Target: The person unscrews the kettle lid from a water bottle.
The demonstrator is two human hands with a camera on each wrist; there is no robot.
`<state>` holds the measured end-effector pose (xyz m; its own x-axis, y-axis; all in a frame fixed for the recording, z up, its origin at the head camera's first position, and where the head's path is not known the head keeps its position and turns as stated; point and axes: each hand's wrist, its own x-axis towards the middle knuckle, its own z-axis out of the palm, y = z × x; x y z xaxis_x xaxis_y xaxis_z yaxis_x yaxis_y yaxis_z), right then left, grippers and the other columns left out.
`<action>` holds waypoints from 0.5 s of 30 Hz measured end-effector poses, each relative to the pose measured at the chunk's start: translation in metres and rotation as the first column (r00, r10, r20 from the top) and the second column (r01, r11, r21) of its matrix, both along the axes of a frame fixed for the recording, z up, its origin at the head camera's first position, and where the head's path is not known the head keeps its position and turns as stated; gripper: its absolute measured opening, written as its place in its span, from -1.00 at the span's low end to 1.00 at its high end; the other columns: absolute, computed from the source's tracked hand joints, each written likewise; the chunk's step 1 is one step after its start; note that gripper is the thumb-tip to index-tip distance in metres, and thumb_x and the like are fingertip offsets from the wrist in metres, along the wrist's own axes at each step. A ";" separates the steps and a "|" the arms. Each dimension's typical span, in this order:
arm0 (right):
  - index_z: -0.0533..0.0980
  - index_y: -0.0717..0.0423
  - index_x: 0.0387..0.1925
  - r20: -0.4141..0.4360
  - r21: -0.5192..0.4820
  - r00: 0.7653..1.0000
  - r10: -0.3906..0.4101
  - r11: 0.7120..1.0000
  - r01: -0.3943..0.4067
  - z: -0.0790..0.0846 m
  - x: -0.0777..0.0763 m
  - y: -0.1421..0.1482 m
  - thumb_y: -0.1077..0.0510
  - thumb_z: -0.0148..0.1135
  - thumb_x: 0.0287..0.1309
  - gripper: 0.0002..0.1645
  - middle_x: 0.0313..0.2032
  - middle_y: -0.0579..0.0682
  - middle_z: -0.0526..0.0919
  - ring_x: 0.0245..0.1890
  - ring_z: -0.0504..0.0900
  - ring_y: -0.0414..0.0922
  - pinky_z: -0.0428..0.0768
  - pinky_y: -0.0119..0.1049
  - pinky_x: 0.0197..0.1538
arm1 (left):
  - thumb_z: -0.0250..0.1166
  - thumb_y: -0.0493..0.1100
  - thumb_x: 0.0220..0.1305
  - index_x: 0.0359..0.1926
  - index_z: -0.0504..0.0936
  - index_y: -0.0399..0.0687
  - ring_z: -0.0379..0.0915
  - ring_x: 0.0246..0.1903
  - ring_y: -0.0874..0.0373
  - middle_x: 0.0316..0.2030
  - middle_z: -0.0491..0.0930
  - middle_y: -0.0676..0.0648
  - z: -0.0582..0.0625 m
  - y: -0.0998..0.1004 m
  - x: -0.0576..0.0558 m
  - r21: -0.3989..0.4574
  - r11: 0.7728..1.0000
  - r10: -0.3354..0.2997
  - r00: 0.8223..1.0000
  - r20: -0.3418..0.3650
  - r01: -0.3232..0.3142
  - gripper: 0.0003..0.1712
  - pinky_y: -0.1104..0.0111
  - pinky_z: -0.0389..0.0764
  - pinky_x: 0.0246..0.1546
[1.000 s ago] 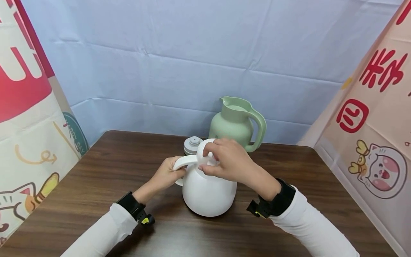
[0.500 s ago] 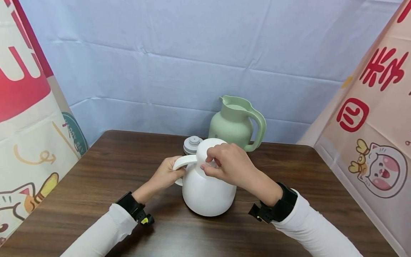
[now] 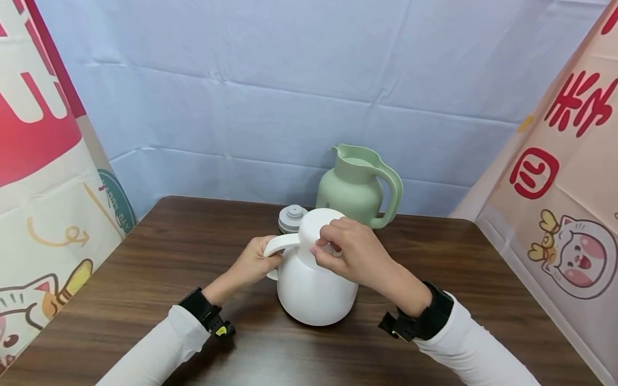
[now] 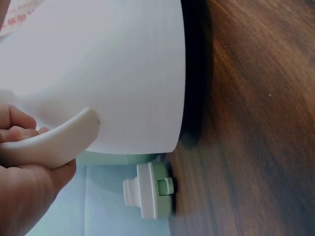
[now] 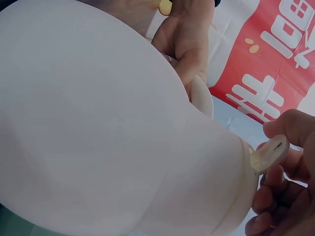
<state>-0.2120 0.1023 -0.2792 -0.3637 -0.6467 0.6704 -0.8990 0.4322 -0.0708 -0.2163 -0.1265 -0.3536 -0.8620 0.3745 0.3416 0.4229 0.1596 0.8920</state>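
A white thermos jug (image 3: 316,292) stands upright on the brown wooden table. On its left side, my left hand (image 3: 253,260) grips the curved white handle (image 4: 64,140), fingers and thumb wrapped round it. My right hand (image 3: 354,249) is at the jug's top on the right. In the right wrist view, its thumb and fingers pinch a small pale tab (image 5: 270,153) that juts from the rim of the jug's top. The right hand hides part of the jug's neck in the head view.
Behind the jug stands a light green jug (image 3: 350,193) with its mouth uncovered and its handle to the right. A grey and green stopper (image 3: 292,217) sits on the table (image 3: 203,230) just behind the white jug. Printed cloths hang at both sides.
My right index finger has come down closer to the thumb at the white jug's top, and the right wrist has shifted slightly right and down. The left hand keeps its grip.
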 end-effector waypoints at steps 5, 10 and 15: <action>0.38 -0.03 -0.62 0.006 -0.034 1.000 -0.005 0.999 0.005 -0.006 0.000 0.006 0.24 0.21 -0.09 -0.82 -0.62 -0.22 0.31 -0.55 0.28 -0.27 0.28 -0.41 -0.51 | 0.03 -0.54 0.12 -0.03 0.53 -0.44 0.42 -0.35 -0.01 -0.31 0.55 -0.22 0.002 0.000 0.001 0.000 1.000 0.006 1.000 0.028 -0.006 -0.64 0.01 0.53 -0.33; 0.43 -0.02 -0.58 0.079 -0.085 0.997 0.009 0.996 -0.002 -0.009 0.000 0.016 0.29 0.21 -0.12 -0.84 -0.57 -0.22 0.36 -0.51 0.33 -0.27 0.36 -0.40 -0.48 | 0.04 -0.55 0.11 -0.04 0.53 -0.45 0.41 -0.35 0.05 -0.32 0.55 -0.21 0.002 0.002 0.002 0.002 1.000 0.020 0.999 0.030 -0.021 -0.64 -0.03 0.53 -0.33; 0.42 -0.03 -0.57 0.149 -0.119 0.989 0.016 0.993 0.002 -0.009 0.000 0.026 0.32 0.26 -0.13 -0.78 -0.57 -0.19 0.36 -0.55 0.33 -0.27 0.38 -0.38 -0.51 | 0.04 -0.54 0.11 -0.04 0.53 -0.45 0.44 -0.32 0.04 -0.27 0.57 -0.23 0.002 0.002 0.003 0.010 1.000 0.021 0.999 0.044 -0.021 -0.64 -0.06 0.52 -0.31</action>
<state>-0.2123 0.1283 -0.2882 -0.4611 -0.5687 0.6812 -0.8776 0.4061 -0.2550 -0.2136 -0.1245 -0.3518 -0.8839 0.3529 0.3068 0.3797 0.1588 0.9114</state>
